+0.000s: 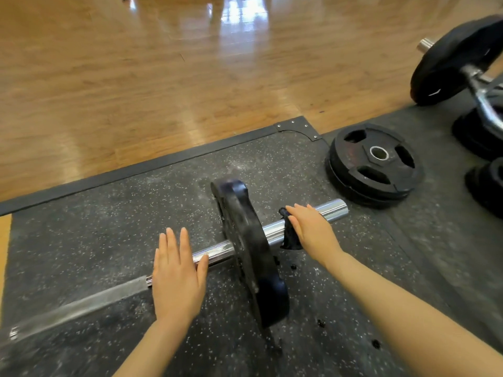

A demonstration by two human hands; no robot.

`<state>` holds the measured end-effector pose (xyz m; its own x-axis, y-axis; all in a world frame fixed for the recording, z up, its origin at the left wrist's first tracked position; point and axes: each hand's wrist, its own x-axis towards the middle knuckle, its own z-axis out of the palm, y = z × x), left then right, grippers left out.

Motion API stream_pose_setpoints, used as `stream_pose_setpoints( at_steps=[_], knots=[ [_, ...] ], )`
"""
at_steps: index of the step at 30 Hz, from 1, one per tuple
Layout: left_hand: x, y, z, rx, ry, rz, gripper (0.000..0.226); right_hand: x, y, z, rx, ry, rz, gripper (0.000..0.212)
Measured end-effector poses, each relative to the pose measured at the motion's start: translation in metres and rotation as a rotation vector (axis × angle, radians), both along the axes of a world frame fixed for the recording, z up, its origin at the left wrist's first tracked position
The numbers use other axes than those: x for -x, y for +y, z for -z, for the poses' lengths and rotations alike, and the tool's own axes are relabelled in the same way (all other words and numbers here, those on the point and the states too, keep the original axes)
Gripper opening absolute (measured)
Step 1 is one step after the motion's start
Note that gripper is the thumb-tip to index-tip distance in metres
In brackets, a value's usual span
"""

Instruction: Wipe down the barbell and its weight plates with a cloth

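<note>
My right hand (309, 229) presses the cloth (289, 235) flat-fingered on the barbell (275, 231) sleeve; left hand (177, 276) steadies, holding nothing; plate (246, 240) beside my grip looks unwiped.

Speckled rubber mat (109, 213): barbell (81, 303), stacked plates (375, 164).

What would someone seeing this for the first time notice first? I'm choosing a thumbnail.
The chrome barbell lying across the speckled rubber mat, with one black weight plate upright on it. The left hand lies flat on the bar left of the plate, and the right hand presses a dark cloth onto the sleeve. A loose plate lies flat beyond.
</note>
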<state>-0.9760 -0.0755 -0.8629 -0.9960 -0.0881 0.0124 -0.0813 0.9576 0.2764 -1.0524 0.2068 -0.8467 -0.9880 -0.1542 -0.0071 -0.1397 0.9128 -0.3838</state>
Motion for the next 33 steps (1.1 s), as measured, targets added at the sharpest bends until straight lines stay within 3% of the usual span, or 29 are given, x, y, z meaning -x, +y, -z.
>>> stream_pose_setpoints(
  at_steps=[12, 17, 20, 28, 33],
  knots=[
    [-0.008, 0.001, -0.017, -0.018, 0.055, -0.168, 0.064, -0.052, 0.024, 0.017, 0.094, 0.120, -0.047, 0.024],
    [-0.027, -0.002, -0.002, -0.195, -0.002, -0.202, 0.059, -0.067, 0.027, 0.021, 0.109, 0.145, -0.045, 0.027],
    [-0.033, 0.000, 0.003, -0.175, 0.034, -0.195, 0.058, -0.075, 0.028, 0.021, 0.108, 0.147, -0.034, 0.025],
    [-0.039, 0.003, 0.002, -0.171, 0.059, -0.185, 0.057, -0.067, -0.040, 0.014, 0.090, 0.083, -0.190, 0.029],
    [-0.038, 0.002, 0.003, -0.175, 0.062, -0.191, 0.058, -0.067, -0.031, 0.019, -0.011, 0.177, -0.180, 0.033]
  ],
)
